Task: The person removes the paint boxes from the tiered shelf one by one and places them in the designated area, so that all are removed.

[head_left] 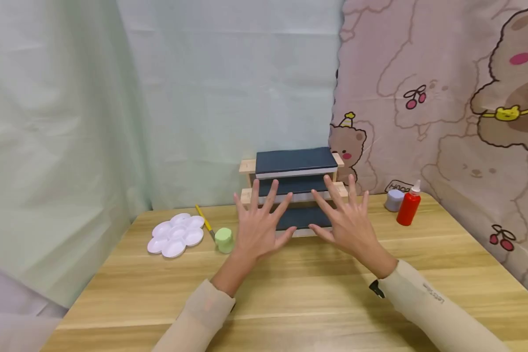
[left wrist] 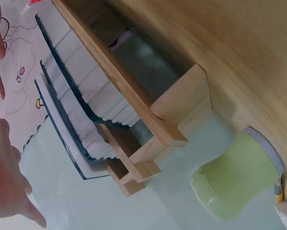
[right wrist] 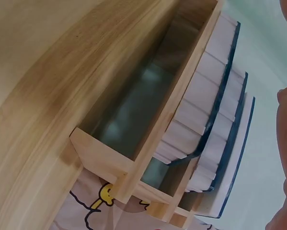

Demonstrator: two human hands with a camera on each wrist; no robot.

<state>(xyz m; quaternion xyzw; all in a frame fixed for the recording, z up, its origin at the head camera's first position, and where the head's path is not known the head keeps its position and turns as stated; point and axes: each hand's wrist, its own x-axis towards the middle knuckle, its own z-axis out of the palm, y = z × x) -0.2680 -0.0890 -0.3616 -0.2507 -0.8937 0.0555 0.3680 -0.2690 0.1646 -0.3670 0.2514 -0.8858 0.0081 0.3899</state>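
Note:
Both hands hover with spread fingers in front of a tiered wooden rack [head_left: 247, 196] at the back of the table. My left hand [head_left: 258, 227] is before the rack's left side, and my right hand [head_left: 346, 222] before its right side; neither holds anything. Dark blue-topped white trays [head_left: 296, 160] sit on the rack's tiers, and their ridged white sides show in the left wrist view. A light green cup-like piece [head_left: 224, 240] stands left of my left hand. In the right wrist view the rack's end [right wrist: 102, 160] meets the wooden table.
A white flower-shaped palette [head_left: 176, 234] lies at the left, beside a yellow-handled paintbrush [head_left: 204, 219]. At the right stand a red bottle [head_left: 408, 208] with a white nozzle and a small lavender piece [head_left: 394, 201]. Curtains hang behind the wooden table [head_left: 290, 303].

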